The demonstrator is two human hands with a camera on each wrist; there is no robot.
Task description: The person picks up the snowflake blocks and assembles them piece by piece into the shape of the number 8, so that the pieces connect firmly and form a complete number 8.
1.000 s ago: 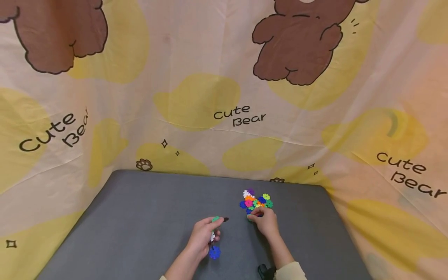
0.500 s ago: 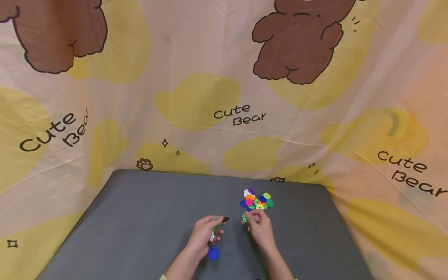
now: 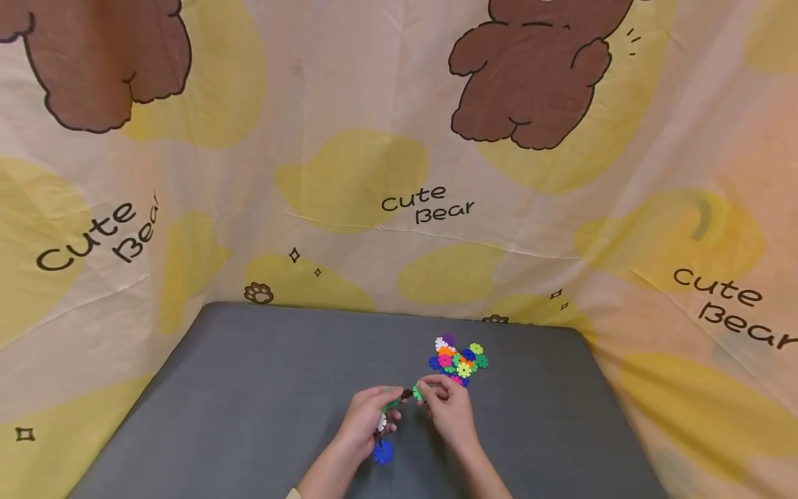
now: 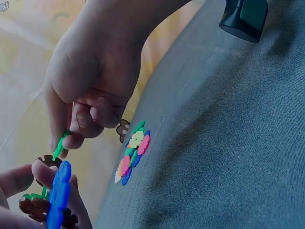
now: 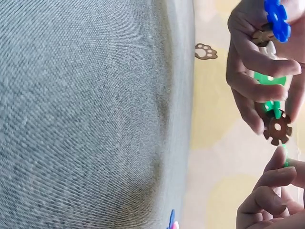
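Left hand (image 3: 364, 418): curled round a small chain of snowflake discs (image 3: 383, 424), held above the grey mat (image 3: 262, 388). Blue disc (image 5: 277, 19) at the near end, brown disc (image 5: 278, 129) at the far tip, green and white pieces between. Right hand (image 3: 445, 409): pinching one green disc (image 4: 60, 144) between thumb and fingertips, edge-on, just beside the brown tip of the chain; touching or not, cannot tell. Both hands close together near the mat's middle, toward its front.

Loose pile of discs (image 3: 458, 360) flat on the mat just beyond the right hand, near the far edge but not over it. Wide bare mat to the left of the hands and a narrower bare strip to the right, up to the edge. Bear-print cloth (image 3: 399, 173) rising behind the far edge and running down along both sides.

Counts: two hands; one chain, with four colours of piece showing, exact number hidden by the fingers; one separate green disc; one pile, roughly a dozen discs in purple, white, orange, pink, blue, green and yellow, overlapping too much for an exact count. Black wrist device (image 4: 243, 16) above the mat in the left wrist view.
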